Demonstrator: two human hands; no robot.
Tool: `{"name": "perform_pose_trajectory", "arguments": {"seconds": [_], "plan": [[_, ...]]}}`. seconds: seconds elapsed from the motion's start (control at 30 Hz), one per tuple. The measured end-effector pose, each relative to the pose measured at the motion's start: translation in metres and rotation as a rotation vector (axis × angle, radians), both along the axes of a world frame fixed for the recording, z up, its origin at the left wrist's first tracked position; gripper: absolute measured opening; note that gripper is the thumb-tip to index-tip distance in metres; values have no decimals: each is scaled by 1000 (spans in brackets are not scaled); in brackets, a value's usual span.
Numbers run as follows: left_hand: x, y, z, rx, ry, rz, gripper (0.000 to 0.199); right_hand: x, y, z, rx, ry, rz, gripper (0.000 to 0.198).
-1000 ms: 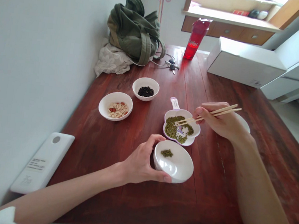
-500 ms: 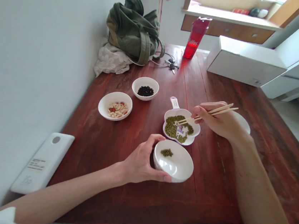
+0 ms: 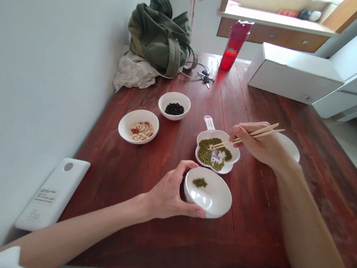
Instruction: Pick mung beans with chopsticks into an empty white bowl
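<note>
My left hand (image 3: 170, 189) grips a white bowl (image 3: 216, 198) by its left side, thumb along the near rim, and the bowl is tilted. A small heap of green mung beans (image 3: 199, 182) lies inside it. Between the fingers of my right hand (image 3: 255, 142) is a pair of wooden chopsticks (image 3: 262, 131). Their tips touch the mung beans (image 3: 205, 152) in a shallow flower-shaped dish (image 3: 233, 166) with a short handle, just beyond the bowl. A printed figure shows on the dish's bare bottom. Whether the tips pinch a bean is too small to tell.
To the left stand a bowl (image 3: 124, 124) of peanuts and a bowl (image 3: 162, 102) of black beans. A white dish (image 3: 288, 146) is partly hidden behind my right hand. Farther back are a green bag (image 3: 154, 36), keys (image 3: 206, 79), a red bottle (image 3: 234, 45) and a white box (image 3: 291, 76).
Almost nothing differs. The whole view has shifted very slightly, while both hands, the chopsticks and the tilted bowl keep their places.
</note>
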State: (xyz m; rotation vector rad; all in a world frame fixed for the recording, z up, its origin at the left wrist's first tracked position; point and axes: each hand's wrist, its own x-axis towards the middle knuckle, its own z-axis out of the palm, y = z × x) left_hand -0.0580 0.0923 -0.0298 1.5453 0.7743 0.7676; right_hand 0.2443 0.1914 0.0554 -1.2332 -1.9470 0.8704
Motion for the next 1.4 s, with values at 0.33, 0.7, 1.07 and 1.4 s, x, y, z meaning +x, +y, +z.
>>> {"name": "perform_pose_trajectory", "arguments": {"seconds": [0.33, 0.7, 1.07, 1.4], "plan": [[1, 0, 2, -7, 14, -6, 103, -1, -3, 6, 27, -65, 0, 60], [1, 0, 1, 19, 10, 1, 104, -1, -4, 7, -16, -40, -25, 65], [0, 1, 1, 6, 18, 1, 106, 8, -5, 14, 25, -13, -19, 60], [2, 0, 0, -17, 3, 6, 104, 25, -30, 5, 122, 21, -137, 59]]}}
